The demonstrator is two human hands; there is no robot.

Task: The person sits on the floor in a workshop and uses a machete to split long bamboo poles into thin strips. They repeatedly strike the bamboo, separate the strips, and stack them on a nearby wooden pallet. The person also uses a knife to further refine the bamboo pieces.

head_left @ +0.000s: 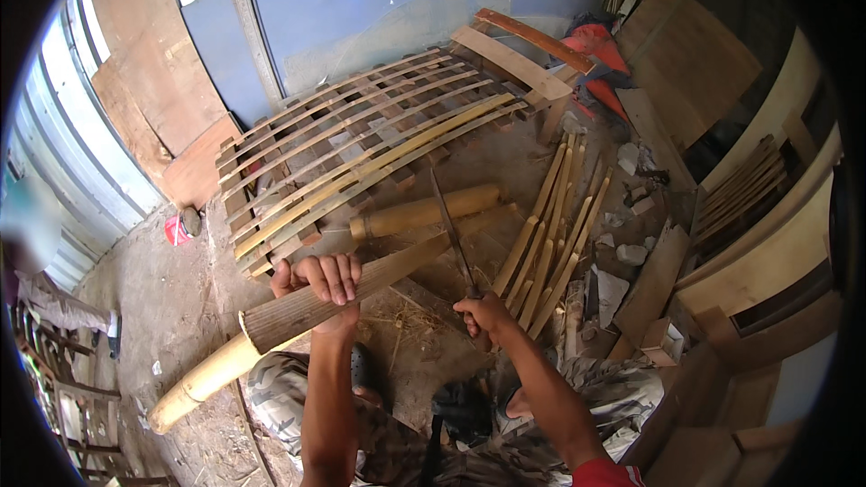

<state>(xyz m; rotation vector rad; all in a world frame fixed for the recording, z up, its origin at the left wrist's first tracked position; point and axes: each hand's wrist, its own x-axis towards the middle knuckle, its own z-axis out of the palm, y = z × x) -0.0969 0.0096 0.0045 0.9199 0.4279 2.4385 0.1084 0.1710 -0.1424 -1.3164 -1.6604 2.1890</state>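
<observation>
Across my lap, slanting from lower left to centre, lies a bamboo pole [206,381], smooth and yellow at its lower end. Its upper length [388,278] is brown and ridged lengthwise. My left hand [327,281] is closed over this ridged length, thumb on the left side. In my right hand [484,317] is the handle of a machete, gripped in a fist. The long dark machete blade [453,230] points up and away, near the far part of the pole; I cannot tell if it touches. Beyond lies a shorter yellow bamboo piece [431,211].
A slatted wooden frame [361,131] rests on the floor ahead. Split bamboo strips [552,239] lie to the right, beside rubble [631,254] and wooden furniture [767,252]. A red can [180,228] stands at left. Another person [59,293] is at the far left edge.
</observation>
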